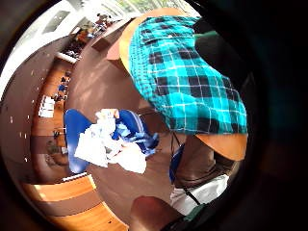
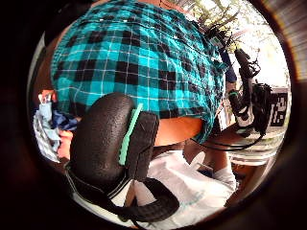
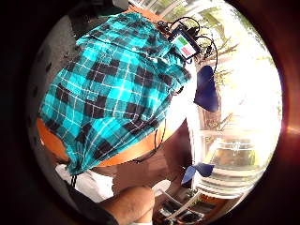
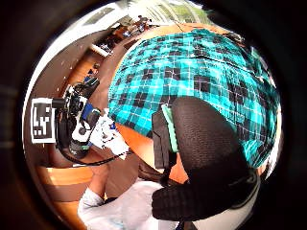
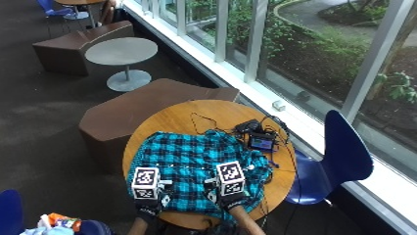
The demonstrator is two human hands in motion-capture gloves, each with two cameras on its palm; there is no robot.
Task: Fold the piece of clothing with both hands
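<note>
From above and behind the person, a teal-and-black checked cloth shirt (image 5: 196,171) lies spread over the near half of a round wooden table (image 5: 176,117), its near edge reaching the table's rim. The left hand (image 5: 149,209) and the right hand (image 5: 229,199), both in black gloves, sit at that near edge just over the cloth; whether their fingers grasp it I cannot tell from here. Beyond the shirt a small black device with a lit screen (image 5: 263,142) rests among dark cables, and a blue plastic chair (image 5: 338,156) stands beside the table by the window. The left little-finger view shows the shirt (image 1: 185,77) draped over the table edge, with a blue chair heaped with pale clothes (image 1: 108,139) on the floor beyond. In the left thumb view a black gloved thumb (image 2: 108,139) hangs in front of the shirt (image 2: 139,57), apart from it. The right little-finger view has the shirt (image 3: 112,93) covering the table. The right thumb view shows a gloved thumb (image 4: 206,143) over the cloth (image 4: 192,76), closing on nothing that I can see.
</note>
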